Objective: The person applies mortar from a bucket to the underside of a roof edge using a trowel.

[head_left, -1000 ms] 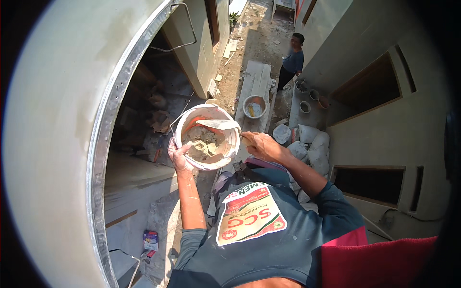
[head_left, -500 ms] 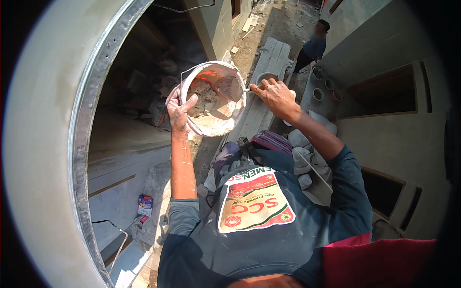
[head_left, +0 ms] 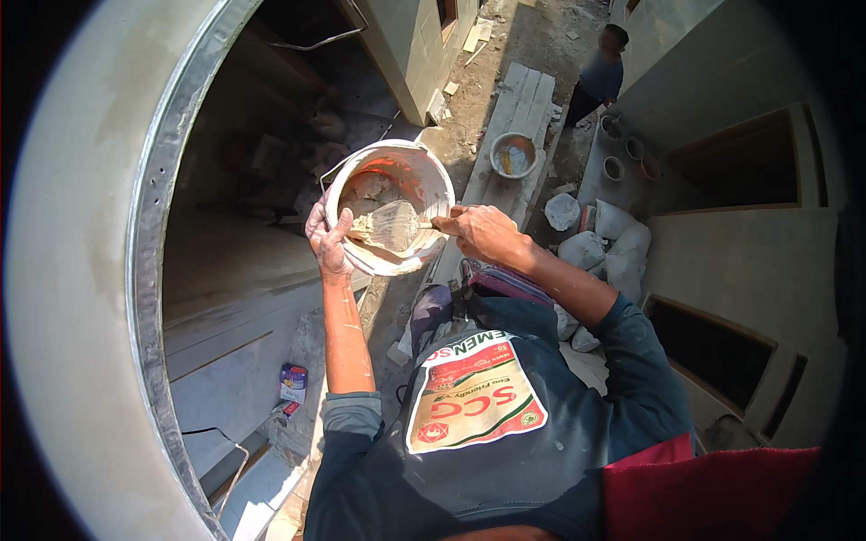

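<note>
My left hand point(head_left: 331, 239) grips the left side of a pale, plaster-smeared bucket point(head_left: 437, 180), thumb over the rim and fingers around the outer wall. The bucket is tipped so that its mouth faces me. Greyish plaster point(head_left: 365, 194) lies inside, against an orange-stained wall. My right hand point(head_left: 487, 232) is closed on the handle of a trowel point(head_left: 394, 225), at the right side of the bucket. The trowel's flat grey blade lies across the bucket mouth, with wet plaster along its left end.
A curved metal-edged panel point(head_left: 149, 225) rises close on the left. Below, a basin point(head_left: 514, 155) sits on planks point(head_left: 519, 99). White sacks point(head_left: 622, 248) and several buckets point(head_left: 613, 169) lie to the right. A person point(head_left: 597, 77) stands at the far right by the wall.
My right hand has moved left and down, bringing the trowel blade across the bucket mouth. The bucket has shifted slightly left and down. The basin, earlier partly behind my right hand, now shows fully.
</note>
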Available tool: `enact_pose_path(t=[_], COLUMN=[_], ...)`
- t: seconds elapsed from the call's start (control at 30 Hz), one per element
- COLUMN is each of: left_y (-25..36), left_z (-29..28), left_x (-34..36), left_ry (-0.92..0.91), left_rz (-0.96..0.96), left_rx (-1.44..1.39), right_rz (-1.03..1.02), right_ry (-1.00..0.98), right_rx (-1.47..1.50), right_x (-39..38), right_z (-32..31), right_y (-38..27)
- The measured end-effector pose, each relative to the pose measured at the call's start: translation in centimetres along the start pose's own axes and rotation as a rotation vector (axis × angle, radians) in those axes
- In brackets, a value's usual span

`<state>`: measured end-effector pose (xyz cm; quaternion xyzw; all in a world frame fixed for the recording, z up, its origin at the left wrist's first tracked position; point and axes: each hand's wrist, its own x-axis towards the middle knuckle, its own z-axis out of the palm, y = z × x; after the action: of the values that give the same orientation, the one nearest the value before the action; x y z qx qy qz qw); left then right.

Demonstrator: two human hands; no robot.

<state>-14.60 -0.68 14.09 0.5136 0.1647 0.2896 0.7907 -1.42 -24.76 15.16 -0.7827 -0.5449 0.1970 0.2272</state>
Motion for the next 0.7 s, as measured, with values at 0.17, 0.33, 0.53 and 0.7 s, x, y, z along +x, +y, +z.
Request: enact_pose_path(t=[0.17, 0.33, 0.53, 0.7], left_y=[0.6, -0.7, -0.3, -1.0], left_z=[1.8, 1.8, 2.1, 1.9], left_x=[-0.9, -1.9, -2.3, -1.9], left_ry=[0.058, -0.004, -0.015, -0.029], left_rz=[-0.040, -0.144, -0.210, -0.236], left_rx=[-0.063, -0.141, -0.186, -0.185], right_rz=[0.149, 0.143, 0.152, 0.177], right_ry=[0.121, 0.182, 0.182, 0.180], right_rx=[-0.156, -0.272, -0.215, -0.159], right_x=[-1.4, 0.5, 0.1, 1.2], right_z=[-1.1, 1.9, 2.7, 2.3], right_y=[1.1, 1.6, 0.6, 0.2])
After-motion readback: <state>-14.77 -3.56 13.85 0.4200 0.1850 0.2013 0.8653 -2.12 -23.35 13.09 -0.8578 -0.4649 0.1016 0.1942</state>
